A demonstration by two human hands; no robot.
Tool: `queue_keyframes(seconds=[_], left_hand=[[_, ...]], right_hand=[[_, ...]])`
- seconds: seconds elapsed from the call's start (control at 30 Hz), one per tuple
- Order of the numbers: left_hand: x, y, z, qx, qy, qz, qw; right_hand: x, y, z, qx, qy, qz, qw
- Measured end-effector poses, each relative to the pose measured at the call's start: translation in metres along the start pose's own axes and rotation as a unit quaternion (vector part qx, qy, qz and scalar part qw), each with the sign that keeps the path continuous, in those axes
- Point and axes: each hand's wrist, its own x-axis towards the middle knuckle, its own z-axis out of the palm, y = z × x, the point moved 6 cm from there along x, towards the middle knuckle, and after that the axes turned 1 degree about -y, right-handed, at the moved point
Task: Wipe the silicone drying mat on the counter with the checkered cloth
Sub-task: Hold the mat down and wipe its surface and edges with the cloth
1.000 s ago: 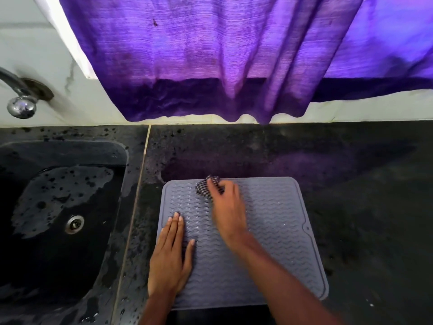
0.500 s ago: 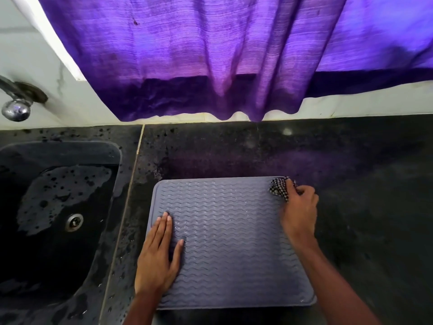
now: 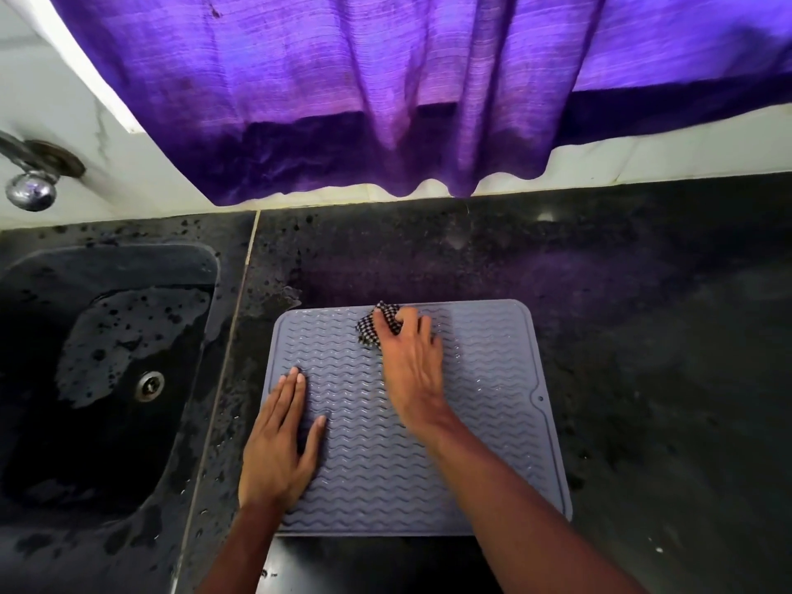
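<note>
Silicone drying mat (image 3: 493,422): grey, matt, showing raised wavy ribs w/ faint wet glints. Checkered cloth (image 3: 377,325): woven fabric, lying bunched. Counter (image 3: 643,336): black speckled stone, polished, reflecting purple (water spotting twd. sink side). Sink (image 3: 107,379): dark, looking wet and glossy. Tap (image 3: 30,182): chromed metal, shining. Curtain (image 3: 385,79): purple cloth, coarse slubby weave, hanging matt.

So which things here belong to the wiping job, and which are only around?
Job: mat, cloth, right hand holding the cloth, left hand flat on the mat.
Around: sink, tap, curtain, counter.
</note>
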Motion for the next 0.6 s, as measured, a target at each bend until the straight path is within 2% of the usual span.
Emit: queue_keyframes(seconds=[0.13,0.37,0.47,0.6], left_hand=[[0.0,0.0,0.001,0.002,0.004,0.008,1.0],[0.001,0.0,0.0,0.003,0.005,0.01,1.0],[0.0,0.002,-0.001,0.006,0.002,0.004,1.0],[0.0,0.003,-0.003,0.006,-0.002,0.0,1.0]], right_hand=[[-0.012,0.055,-0.017,0.023,0.026,0.06,0.998],[-0.032,0.142,-0.052,-0.016,0.044,0.17,0.984],[-0.035,0.145,-0.065,-0.007,0.062,0.211,0.975],[-0.024,0.088,-0.062,0.123,0.106,0.153,0.975]])
